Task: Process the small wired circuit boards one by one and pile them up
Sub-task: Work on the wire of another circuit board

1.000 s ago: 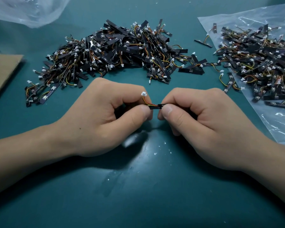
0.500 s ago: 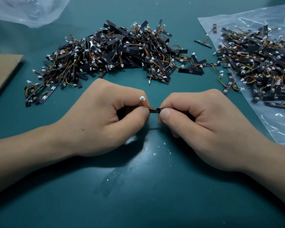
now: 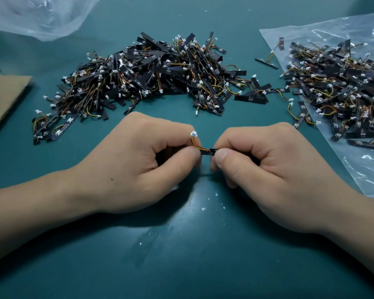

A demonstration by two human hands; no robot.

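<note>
A small black circuit board [image 3: 208,151] with orange and yellow wires and a white plug [image 3: 193,134] is pinched between both hands over the green mat. My left hand [image 3: 134,165] grips its wire end between thumb and forefinger, with the plug sticking up. My right hand [image 3: 268,169] grips the board's other end, most of which is hidden in the fist. A big pile of such boards [image 3: 143,78] lies behind the hands. Another pile [image 3: 337,87] lies at the right on a clear plastic bag [image 3: 367,182].
A piece of brown cardboard [image 3: 2,98] lies at the left edge. A crumpled clear bag [image 3: 37,14] sits at the back left. A few stray boards [image 3: 267,61] lie between the piles. White crumbs [image 3: 203,209] dot the green mat [image 3: 181,255].
Both hands have dropped slightly toward me with the board between them, and the white plug has tilted up a little. The piles have not moved.
</note>
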